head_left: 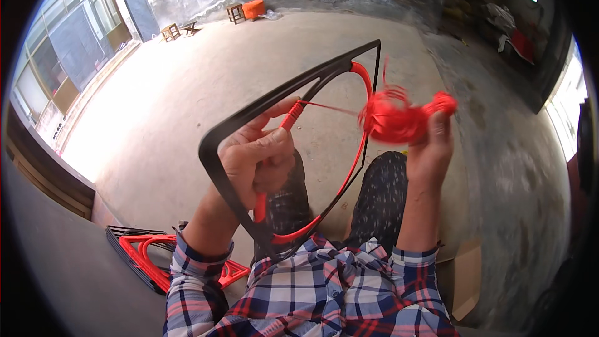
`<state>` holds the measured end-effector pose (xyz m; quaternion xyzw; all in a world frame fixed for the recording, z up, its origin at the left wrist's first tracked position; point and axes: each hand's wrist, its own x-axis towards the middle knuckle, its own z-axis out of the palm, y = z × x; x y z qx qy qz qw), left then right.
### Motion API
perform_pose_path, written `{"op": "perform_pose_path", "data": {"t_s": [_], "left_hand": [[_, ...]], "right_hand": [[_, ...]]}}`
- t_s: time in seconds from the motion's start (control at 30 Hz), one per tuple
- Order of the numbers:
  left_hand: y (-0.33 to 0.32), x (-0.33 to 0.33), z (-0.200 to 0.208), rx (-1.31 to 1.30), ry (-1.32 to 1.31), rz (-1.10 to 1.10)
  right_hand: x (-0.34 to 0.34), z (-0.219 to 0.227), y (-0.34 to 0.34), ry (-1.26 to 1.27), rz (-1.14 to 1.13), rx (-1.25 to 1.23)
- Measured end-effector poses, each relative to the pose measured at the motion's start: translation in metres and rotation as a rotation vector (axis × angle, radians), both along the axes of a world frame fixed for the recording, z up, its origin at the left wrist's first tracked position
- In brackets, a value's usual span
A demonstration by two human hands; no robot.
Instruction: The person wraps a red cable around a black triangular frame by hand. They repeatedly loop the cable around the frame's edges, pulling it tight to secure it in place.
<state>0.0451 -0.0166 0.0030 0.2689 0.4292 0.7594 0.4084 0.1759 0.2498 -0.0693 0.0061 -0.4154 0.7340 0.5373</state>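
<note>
In front of my body is a black flat frame [293, 89], roughly triangular with rounded corners, tilted upright. A curved ring sits inside it, and red winding [293, 115] covers much of the ring, with black showing in places. My left hand [262, 156] is closed around the wound left part of the ring, its thumb just below the top turns. From there a thin red strand runs taut to a bundle of red cord [396, 118] on the right. My right hand [430, 150] grips the bundle's right end; loose loops blur with motion.
More frames with red winding [146, 256] lie stacked at my lower left. A cardboard box [468, 281] stands by my right side. Small wooden stools [234, 12] and an orange object [254, 9] are by the far wall. Dark clutter [505, 25] lies far right.
</note>
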Motion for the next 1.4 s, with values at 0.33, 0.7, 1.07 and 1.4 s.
{"op": "perform_pose_path", "data": {"t_s": [0.33,0.7,1.07,1.4], "left_hand": [[-0.002,0.004,-0.003,-0.085,0.024,-0.147],[0.020,0.046,0.012,0.225,-0.364,-0.615],[0.014,0.035,0.016,0.062,-0.285,-0.302],[0.013,0.020,0.017,-0.053,-0.023,0.034]], "right_hand": [[-0.040,-0.053,-0.076,-0.723,0.296,0.615],[-0.047,0.073,-0.066,-0.077,0.785,0.066],[-0.044,0.060,-0.059,-0.217,0.568,0.329],[-0.013,0.035,-0.106,-0.111,0.577,0.356]]}}
